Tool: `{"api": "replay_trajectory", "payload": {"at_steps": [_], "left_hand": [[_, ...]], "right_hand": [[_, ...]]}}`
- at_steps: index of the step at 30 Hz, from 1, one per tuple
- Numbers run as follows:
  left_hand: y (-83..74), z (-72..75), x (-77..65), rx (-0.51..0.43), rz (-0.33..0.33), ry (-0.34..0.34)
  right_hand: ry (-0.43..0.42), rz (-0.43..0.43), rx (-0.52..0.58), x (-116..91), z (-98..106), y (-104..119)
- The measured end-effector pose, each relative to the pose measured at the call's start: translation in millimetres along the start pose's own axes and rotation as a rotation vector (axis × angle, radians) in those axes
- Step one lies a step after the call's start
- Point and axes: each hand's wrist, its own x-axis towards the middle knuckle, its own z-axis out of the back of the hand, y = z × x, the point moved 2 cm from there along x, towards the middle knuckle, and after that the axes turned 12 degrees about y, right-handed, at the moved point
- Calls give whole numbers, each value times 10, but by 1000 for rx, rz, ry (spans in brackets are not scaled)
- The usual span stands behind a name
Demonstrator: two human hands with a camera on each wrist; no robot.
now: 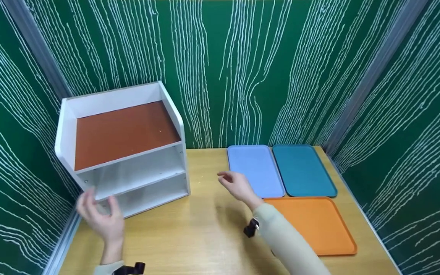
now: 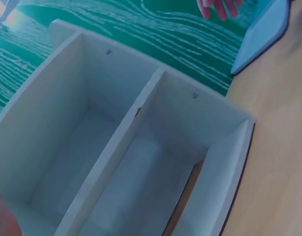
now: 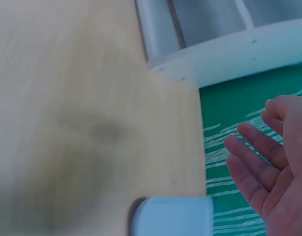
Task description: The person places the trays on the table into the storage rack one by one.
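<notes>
My left hand (image 1: 103, 221) is raised before the lower left corner of a white shelf unit (image 1: 170, 187), its fingers spread and loosely bent around nothing. The unit has a brown top panel (image 1: 124, 131) and two open compartments below, which look bare inside in the left wrist view. Over the table, beside the blue tray (image 1: 254, 168), hovers my right hand (image 1: 239, 187). In the right wrist view its fingers (image 3: 259, 167) are relaxed and hold nothing. Only an edge of the left hand (image 2: 3, 216) shows in the left wrist view.
A teal tray (image 1: 304, 170) lies right of the blue one, by the back wall. In front of them is an orange tray (image 1: 319, 225), partly covered by the right sleeve. Green walls with white lines enclose the wooden table (image 1: 189, 240) at the back and sides.
</notes>
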Motion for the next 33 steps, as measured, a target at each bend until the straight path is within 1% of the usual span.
{"api": "replay_trajectory", "payload": {"at_steps": [2,3,5,8,11,13,15,18,21,25,29,33], "left_hand": [[-62,57,86,13,26,-48],[-67,80,117,22,43,-59],[-10,121,171,20,95,-71],[198,162,202,5,195,-45],[437,196,213,-5,284,-4],[553,221,220,0,319,31],[618,243,232,3,354,60],[647,264,247,-4,413,104],[639,254,255,-17,466,143],[631,246,276,-19,498,169],[631,279,290,2,522,169],[649,311,302,32,529,163]], "right_hand": [[14,-1,26,78,-8,110],[22,-8,42,115,-10,160],[32,-13,64,204,-27,251],[43,-4,79,316,-53,364],[58,52,90,408,-92,475],[69,92,97,463,-123,546],[72,116,108,515,-154,614],[59,118,116,586,-197,698],[41,122,120,630,-220,755],[29,135,110,678,-234,805],[42,145,88,713,-257,863],[50,166,81,755,-293,918]]}}
